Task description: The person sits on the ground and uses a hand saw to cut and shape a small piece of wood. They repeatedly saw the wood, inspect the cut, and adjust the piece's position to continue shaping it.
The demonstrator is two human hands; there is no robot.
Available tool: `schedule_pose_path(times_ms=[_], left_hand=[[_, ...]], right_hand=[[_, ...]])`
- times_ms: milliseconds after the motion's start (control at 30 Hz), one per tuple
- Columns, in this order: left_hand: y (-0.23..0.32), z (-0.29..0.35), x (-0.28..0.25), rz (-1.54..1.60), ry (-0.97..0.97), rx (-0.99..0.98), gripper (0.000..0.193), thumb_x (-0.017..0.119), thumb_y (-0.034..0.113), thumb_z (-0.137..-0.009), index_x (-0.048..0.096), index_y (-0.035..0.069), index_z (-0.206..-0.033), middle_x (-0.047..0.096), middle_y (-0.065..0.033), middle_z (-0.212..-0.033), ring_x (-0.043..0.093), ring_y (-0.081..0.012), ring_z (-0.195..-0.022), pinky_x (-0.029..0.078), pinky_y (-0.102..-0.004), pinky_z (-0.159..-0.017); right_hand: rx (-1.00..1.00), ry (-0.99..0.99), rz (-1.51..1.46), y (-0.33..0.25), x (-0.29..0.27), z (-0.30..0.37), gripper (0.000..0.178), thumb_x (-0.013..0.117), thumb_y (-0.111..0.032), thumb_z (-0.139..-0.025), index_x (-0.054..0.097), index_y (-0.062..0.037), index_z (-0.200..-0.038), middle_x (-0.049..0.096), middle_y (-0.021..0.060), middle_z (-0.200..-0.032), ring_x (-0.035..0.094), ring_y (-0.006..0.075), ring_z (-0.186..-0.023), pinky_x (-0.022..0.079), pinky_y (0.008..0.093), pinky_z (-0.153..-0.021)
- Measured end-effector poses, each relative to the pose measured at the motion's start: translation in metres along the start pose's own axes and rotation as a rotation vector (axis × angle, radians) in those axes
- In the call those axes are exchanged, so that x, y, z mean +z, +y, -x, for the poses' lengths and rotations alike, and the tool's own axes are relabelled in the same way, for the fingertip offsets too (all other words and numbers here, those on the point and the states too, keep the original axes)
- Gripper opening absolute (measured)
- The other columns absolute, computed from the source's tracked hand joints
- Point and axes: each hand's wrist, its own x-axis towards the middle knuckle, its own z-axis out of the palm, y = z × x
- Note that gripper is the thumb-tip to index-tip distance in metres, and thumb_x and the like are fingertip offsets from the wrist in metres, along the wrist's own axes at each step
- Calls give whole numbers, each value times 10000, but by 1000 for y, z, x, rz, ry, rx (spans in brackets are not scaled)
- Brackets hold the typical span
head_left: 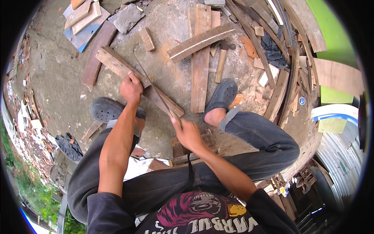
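My left hand (131, 88) is closed on the edge of a worn wooden plank (117, 65), which lies slantwise on the ground in front of me. In my right hand (189, 135) is the near end of a long thin-bladed tool (160, 96). Its blade shows nearly edge-on and slants over the plank, the tip reaching past the far edge; whether it has teeth I cannot tell. A small pale patch shows on the plank beside the blade. The handle is hidden within my right fist. Under the plank's far end lies a dark reddish board (97, 56).
My shoes, the left (107, 109) and the right (224, 93), stand either side of the plank. Ahead lie a small wood block (147, 39), a crossing beam (181, 50), a long board (200, 85) and a stick (221, 66). Long timbers (277, 95) are piled at right.
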Motion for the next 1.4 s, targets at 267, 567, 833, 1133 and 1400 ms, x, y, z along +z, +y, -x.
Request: schedule_pose_path(times_ms=[267,567,833,1133,1400], left_hand=[[1,-2,-2,-50,-30,-4,555,390,450,-1015,715,5,-949,692,-277,-924,650,-486,-906,486,-541,-824],[4,-7,-1,-8,22,14,558,406,445,-1014,707,-2,-873,689,-283,-892,657,-489,-849,500,-548,-789],[13,-7,-1,-11,38,39,560,398,434,-1016,706,-4,-850,688,-283,-888,657,-484,-849,503,-542,-790],[7,-3,-1,-38,16,16,553,409,434,-1011,712,0,-852,693,-273,-887,657,-479,-851,499,-543,-790],[1,0,1,-6,10,16,569,397,456,-1008,725,4,-897,696,-271,-904,654,-482,-876,495,-547,-810]], right_hand=[[-26,63,42,1,17,-39,458,500,-363,-1042,663,50,-928,660,293,-778,698,445,-832,501,531,-738],[-28,-12,41,-8,10,-53,521,490,-415,-1033,676,70,-989,660,329,-802,665,504,-805,531,547,-736],[20,-54,92,-11,16,-74,507,474,-415,-1043,652,27,-1215,671,323,-912,678,480,-877,529,518,-783],[-63,30,35,-10,24,-76,491,490,-374,-1041,662,81,-975,644,329,-797,649,519,-803,508,533,-710],[-194,129,-33,1,19,-46,466,513,-372,-1031,656,67,-964,634,341,-780,642,523,-779,503,553,-678]])
